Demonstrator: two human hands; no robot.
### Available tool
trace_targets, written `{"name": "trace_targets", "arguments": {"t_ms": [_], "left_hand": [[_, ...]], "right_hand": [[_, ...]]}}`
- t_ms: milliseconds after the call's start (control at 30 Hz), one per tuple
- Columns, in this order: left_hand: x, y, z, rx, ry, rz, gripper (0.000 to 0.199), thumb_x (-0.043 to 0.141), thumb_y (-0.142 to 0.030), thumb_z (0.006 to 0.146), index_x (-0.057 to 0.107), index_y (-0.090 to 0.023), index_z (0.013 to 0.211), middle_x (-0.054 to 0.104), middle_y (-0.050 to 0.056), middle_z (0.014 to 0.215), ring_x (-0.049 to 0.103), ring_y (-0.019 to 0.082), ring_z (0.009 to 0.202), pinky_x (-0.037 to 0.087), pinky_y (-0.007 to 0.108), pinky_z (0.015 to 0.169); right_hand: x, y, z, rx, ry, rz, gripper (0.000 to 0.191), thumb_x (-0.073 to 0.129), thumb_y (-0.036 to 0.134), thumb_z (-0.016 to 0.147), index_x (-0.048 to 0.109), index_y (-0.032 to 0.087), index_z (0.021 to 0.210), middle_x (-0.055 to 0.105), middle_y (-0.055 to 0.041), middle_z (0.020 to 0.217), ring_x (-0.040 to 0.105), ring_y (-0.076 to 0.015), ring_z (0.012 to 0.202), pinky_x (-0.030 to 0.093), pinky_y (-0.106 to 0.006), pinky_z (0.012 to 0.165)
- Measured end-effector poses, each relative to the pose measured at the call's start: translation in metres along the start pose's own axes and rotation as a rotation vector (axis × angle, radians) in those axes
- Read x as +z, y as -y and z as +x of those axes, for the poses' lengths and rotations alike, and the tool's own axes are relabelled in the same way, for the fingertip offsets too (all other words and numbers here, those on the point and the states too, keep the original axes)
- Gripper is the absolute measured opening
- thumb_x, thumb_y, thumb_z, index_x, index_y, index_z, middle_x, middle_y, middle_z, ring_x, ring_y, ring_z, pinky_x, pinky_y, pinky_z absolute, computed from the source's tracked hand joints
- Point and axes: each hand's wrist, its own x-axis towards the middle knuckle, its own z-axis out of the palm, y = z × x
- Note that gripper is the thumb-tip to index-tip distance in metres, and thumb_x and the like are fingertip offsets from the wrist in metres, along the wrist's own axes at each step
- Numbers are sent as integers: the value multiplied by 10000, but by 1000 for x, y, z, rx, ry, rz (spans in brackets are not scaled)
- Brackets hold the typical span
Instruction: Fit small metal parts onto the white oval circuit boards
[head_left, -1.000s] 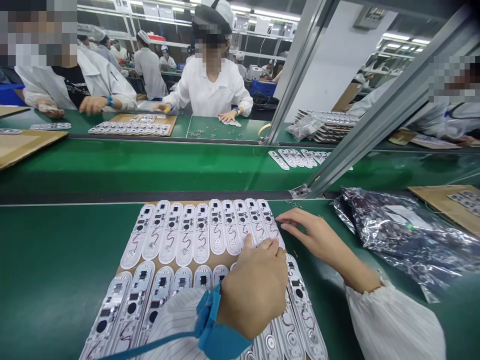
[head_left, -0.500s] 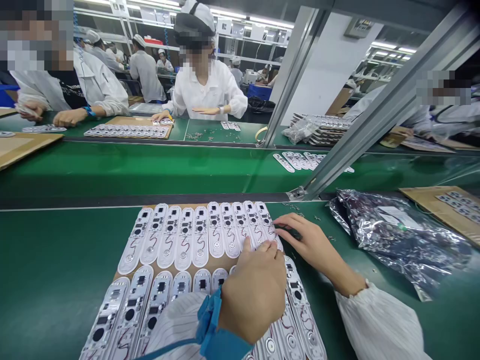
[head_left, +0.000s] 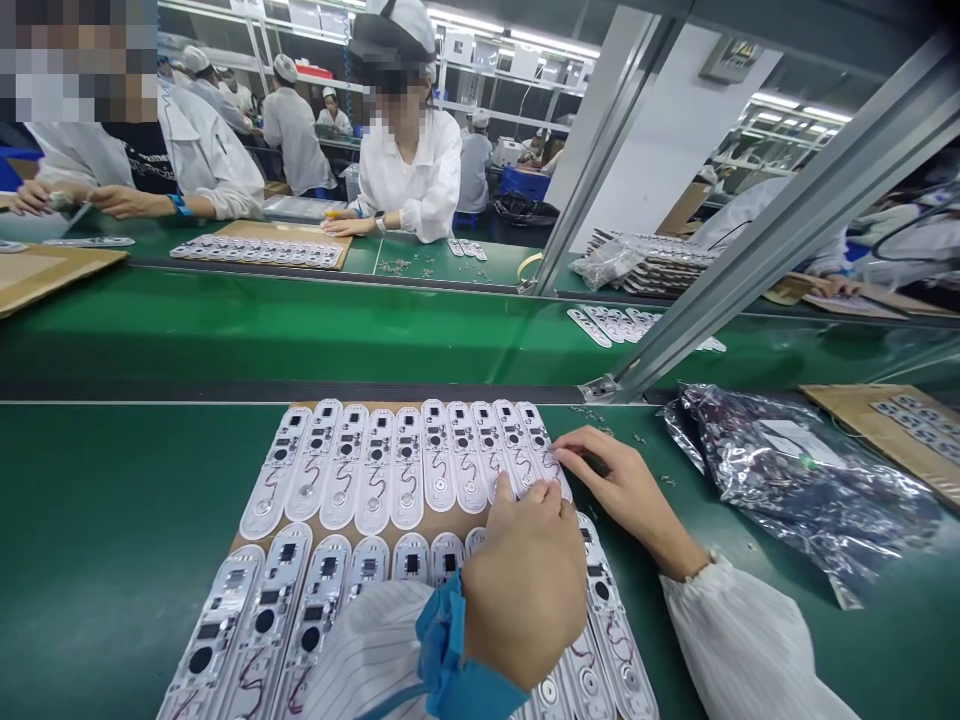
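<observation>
Your left hand [head_left: 525, 590] lies back-up across the lower ends of the upper row, fingers down on the white flexible circuit strips [head_left: 406, 470], spread a little, with no clear grip. Your right hand [head_left: 626, 495] sits narrow and curled at the end of the far-right strip, fingertips [head_left: 561, 458] right on it. A dark bit shows under that hand, but you can't tell if it's pinched or just shadow.

The strips lie side by side in two rows, ends facing, on a cardboard sheet [head_left: 442, 525], on the green conveyor surface [head_left: 112, 520]. The lower row runs under your left forearm, so part of it is hidden.

They look light and thin, and likely bendy, so they'll probably flex if lifted by one end. The small red wires and black chips look fragile, and the glossy face could be slippery. Best hold looks like the plain rounded edges, or both long edges, keeping fingers off the chips and wires.

A blue wrist strap [head_left: 442, 640] circles your left wrist. To the right lie a silvery anti-static bag [head_left: 795, 470], scattered tiny parts [head_left: 637, 438], and another cardboard sheet [head_left: 844, 398] with more pieces.
</observation>
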Motion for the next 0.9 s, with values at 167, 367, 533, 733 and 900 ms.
{"name": "trace_targets", "arguments": {"t_ms": [167,367,533,733,900], "left_hand": [[-8,-1,-2,2,58,-35,536,318,-138,970,327,-33,1496,269,158,1593,239,270,1490,87,572,1228],[-8,-2,-3,-5,44,-23,557,374,-161,948,339,-43,1491,289,150,1585,253,268,1485,102,562,1229],[-8,-4,-3,-10,71,8,560,362,-161,969,298,-41,1512,228,146,1607,213,261,1499,128,508,1245],[-6,-4,-3,0,73,19,587,378,-167,975,240,-19,1525,193,176,1614,188,281,1504,144,527,1238],[-6,-1,-4,22,32,-2,562,413,-201,958,349,-36,1491,323,155,1578,276,294,1474,163,523,1238]], "right_hand": [[-1,0,-2,-72,-8,-49,226,568,417,954,684,227,917,685,-44,908,649,-182,772,534,-326,749],[0,0,-1,-161,-52,-153,277,524,425,982,699,229,896,712,-43,918,685,-191,823,546,-320,777],[2,-1,-1,-196,-59,-207,314,468,424,1004,680,222,893,709,-46,904,684,-187,801,554,-311,758],[6,-2,0,-131,-16,-215,310,413,424,1015,630,224,922,679,-61,925,672,-198,819,547,-321,754],[9,0,0,-78,36,-230,274,393,411,1009,587,234,934,656,-75,931,662,-214,827,538,-337,737]]}}
